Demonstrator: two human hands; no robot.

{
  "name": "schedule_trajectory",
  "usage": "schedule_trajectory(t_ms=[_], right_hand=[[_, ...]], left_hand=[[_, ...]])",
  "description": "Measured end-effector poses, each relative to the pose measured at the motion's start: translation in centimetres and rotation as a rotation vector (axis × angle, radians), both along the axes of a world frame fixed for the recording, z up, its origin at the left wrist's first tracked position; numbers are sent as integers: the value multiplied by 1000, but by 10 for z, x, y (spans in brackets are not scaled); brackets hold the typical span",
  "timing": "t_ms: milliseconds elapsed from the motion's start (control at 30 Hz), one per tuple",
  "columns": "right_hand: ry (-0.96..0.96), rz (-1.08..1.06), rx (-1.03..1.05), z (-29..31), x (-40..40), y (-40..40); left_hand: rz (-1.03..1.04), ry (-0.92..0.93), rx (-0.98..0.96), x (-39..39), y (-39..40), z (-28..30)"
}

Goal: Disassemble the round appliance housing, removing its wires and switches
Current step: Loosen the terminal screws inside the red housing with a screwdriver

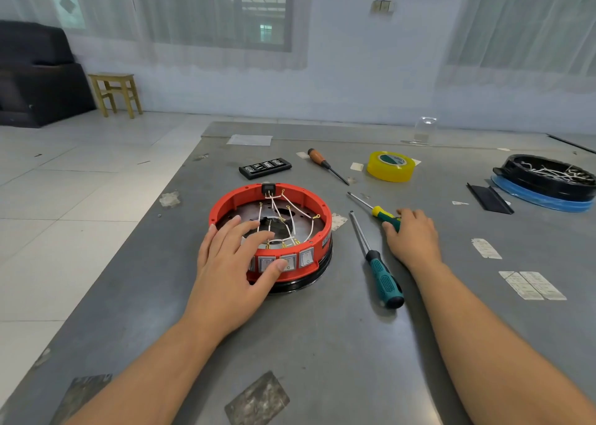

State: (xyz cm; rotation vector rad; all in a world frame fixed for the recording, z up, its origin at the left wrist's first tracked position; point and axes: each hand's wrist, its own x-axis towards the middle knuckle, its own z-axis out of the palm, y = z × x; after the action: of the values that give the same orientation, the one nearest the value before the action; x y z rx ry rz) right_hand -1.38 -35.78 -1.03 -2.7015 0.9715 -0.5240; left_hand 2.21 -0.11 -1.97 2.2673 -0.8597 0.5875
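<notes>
Pretty bare room: pale blue wall [354, 79] at the back with two windows [225, 8] behind sheer white curtains [529, 21], soft daylight coming through. Floor [80, 173] is big light tiles, with a small wooden stool [115, 92] against the wall and a dark sofa [35, 76] in the left corner. A grey table [322, 344] fills the foreground.

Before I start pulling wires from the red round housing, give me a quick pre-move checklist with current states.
1. Red round plastic housing steadied: ok, left hand rests on its near rim.
2. Tool in hand: ok, right hand grips the yellow-green screwdriver.
3. White wires still attached: ok, none removed.
4. Grey rocker switches still seated: ok.
5. Screws holding the switches: cannot tell.
6. Spare teal-handled screwdriver nearby: ok, lying on the grey table.
</notes>
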Motion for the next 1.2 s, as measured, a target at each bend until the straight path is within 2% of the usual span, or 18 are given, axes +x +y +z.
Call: schedule_trajectory(t_ms=[133,233,300,400,567,633,700,800,900,1033,1133,1200], right_hand=[[-202,10,-32,9,-15,10],[-395,159,48,28,-22,31],[-375,263,129,40,-21,56],[-182,368,191,47,-15,97],[-5,312,415,51,-1,137],[-21,247,524,48,2,146],[-45,203,512,45,4,152],[-113,188,479,39,5,154],[-240,203,579,34,3,155],[-462,208,663,23,2,168],[-593,209,649,13,1,180],[-655,215,670,9,0,185]], left_hand=[[2,42,-60,0,4,0],[33,125,-95,0,9,1],[8,175,-113,0,11,1],[-19,218,-158,-1,12,0],[112,282,-191,-8,14,-2],[135,351,-209,-10,14,-2],[114,389,-263,-12,14,-1],[80,459,-405,-13,16,4],[60,511,-553,-16,14,8],[114,804,-740,-19,8,12],[-90,1142,-1080,-21,4,11],[-230,1243,-1122,-24,0,10]])
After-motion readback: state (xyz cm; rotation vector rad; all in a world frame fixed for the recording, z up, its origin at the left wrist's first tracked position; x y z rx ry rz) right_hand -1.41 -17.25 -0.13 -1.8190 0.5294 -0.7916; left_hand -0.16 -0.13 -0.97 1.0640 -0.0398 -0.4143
